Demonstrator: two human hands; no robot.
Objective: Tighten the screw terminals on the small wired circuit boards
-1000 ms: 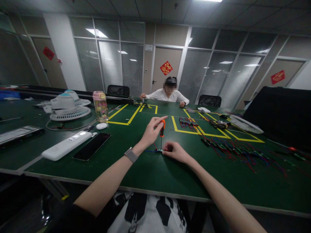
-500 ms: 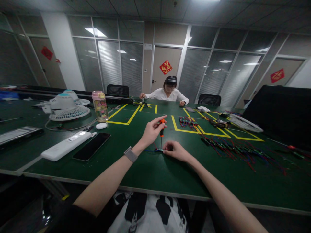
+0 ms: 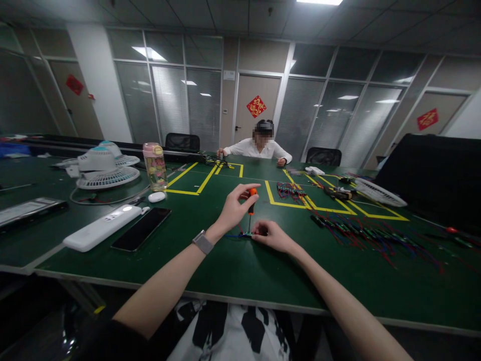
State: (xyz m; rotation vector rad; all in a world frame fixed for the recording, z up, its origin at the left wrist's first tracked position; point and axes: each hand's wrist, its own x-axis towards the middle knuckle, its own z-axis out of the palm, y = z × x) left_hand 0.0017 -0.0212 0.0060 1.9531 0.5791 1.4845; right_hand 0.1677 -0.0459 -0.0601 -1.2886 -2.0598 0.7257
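An office used for electronics work: glass partitions (image 3: 171, 100) with blinds, black chairs (image 3: 182, 142), a green counter (image 3: 210, 273) bearing yellow tape outlines (image 3: 182, 191) and wired circuit boards (image 3: 363, 229)

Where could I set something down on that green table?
Bare patches show between the phone and the left forearm, and between the right forearm and the wired boards. It's crowded by the fans and bottle, and where the left hand holds a screwdriver above a small board.

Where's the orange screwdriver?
Near the middle of the head view: the screwdriver is upright in the left hand, tip at the circuit board by the right hand.
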